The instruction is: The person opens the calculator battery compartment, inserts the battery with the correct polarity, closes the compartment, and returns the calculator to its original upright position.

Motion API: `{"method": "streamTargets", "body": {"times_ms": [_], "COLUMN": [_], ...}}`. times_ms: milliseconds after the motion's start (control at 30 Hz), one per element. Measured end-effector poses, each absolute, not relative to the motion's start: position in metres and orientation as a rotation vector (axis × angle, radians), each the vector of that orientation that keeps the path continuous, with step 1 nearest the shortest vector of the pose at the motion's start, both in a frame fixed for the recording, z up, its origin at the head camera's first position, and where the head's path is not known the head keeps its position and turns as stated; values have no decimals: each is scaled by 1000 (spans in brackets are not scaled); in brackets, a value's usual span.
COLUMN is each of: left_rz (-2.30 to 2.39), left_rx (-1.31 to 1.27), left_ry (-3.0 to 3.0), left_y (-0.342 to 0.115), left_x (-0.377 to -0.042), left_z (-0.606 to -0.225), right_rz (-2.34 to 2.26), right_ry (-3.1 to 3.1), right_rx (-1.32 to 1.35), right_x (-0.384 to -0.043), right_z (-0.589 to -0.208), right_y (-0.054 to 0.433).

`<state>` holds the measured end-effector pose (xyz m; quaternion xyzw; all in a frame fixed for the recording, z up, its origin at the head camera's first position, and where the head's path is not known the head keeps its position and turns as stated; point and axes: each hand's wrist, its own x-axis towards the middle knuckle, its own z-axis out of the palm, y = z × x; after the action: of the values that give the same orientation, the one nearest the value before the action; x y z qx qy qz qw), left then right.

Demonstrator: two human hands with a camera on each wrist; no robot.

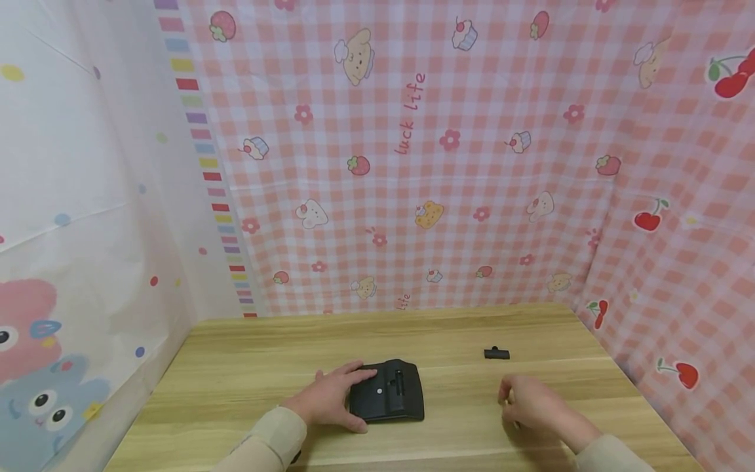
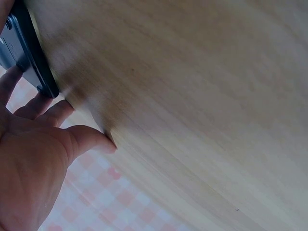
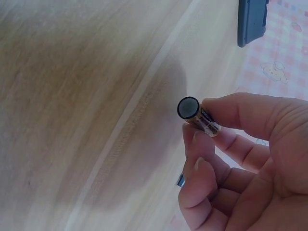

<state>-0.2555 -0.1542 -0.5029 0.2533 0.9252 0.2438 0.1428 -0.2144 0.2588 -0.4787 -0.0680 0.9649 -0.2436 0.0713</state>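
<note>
A flat black device (image 1: 377, 410) lies on the table with its back up and a narrow battery compartment (image 1: 399, 382) uncovered. At its left side my left hand (image 1: 330, 396) rests with spread fingers, one of them reaching over the top. The left wrist view shows these fingers (image 2: 36, 106) fairly straight along the device's edge (image 2: 41, 60). To the right, my right hand (image 1: 537, 406) holds a small cylindrical battery (image 3: 208, 124). Thumb and index finger pinch it with its flat end facing the camera, in the right wrist view; the other fingers curl beneath.
A small black battery cover (image 1: 497, 354) lies on the wooden table (image 1: 454, 341), beyond my right hand. Pink checked cloth (image 1: 413, 249) hangs at the back and right, and a pale printed cloth (image 1: 88, 216) on the left.
</note>
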Motion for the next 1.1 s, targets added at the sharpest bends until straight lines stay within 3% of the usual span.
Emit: {"method": "streamTargets", "body": {"times_ms": [533,1100], "left_rz": [705,710], "left_rx": [739,731], "left_ry": [2677,2673], "left_y": [-155,-154], "left_x": [-256,-256], "left_z": [-505,-504], "right_rz": [-830,-860], "right_ry": [2934,3115], "right_rx": [-210,-395], "right_x": [-224,-230], "right_z": [-470,-466], "right_y": [254,254]}}
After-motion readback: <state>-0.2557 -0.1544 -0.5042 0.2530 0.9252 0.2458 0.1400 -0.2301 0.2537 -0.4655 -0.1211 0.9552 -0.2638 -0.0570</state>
